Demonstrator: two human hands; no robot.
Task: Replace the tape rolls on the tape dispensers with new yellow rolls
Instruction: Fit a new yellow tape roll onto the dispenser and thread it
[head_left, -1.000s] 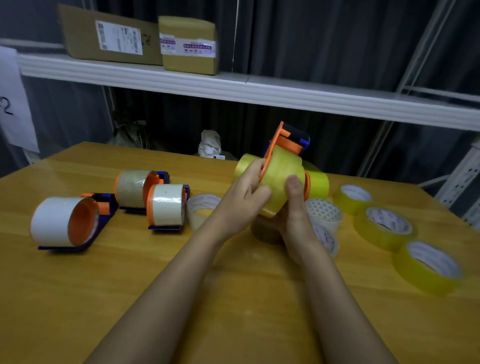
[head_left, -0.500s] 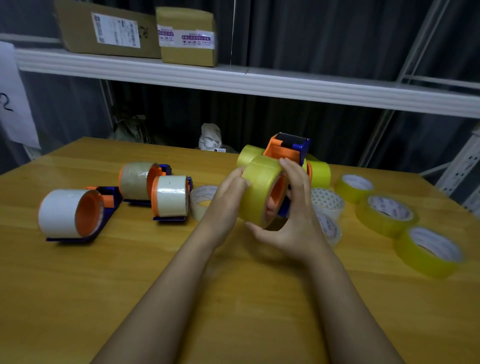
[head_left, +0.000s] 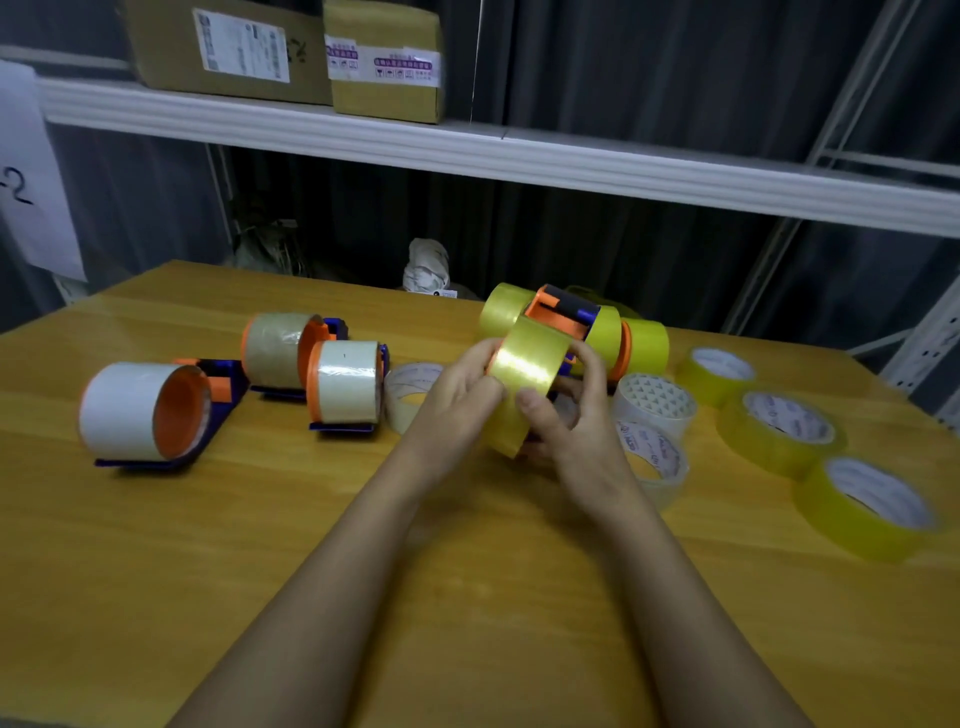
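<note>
Both hands are gripping one yellow roll (head_left: 524, 384) over the table (head_left: 156, 545): left hand (head_left: 457, 400) and right hand (head_left: 571, 431) curling around it.

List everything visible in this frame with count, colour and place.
Yellow tape roll on orange-and-blue dispenser: 1, held mid-table.
Loose yellow tape rolls: 3, flat, right side.
Loaded yellow rolls: at least 2, behind hands.
Dispensers with white or tan rolls: 3, left side.
Clear tape rolls: 3, near the hands.
Cardboard boxes: 2, on white shelf.
Wooden table: 1.
Left hand, right hand: both gripping the held roll.
</note>
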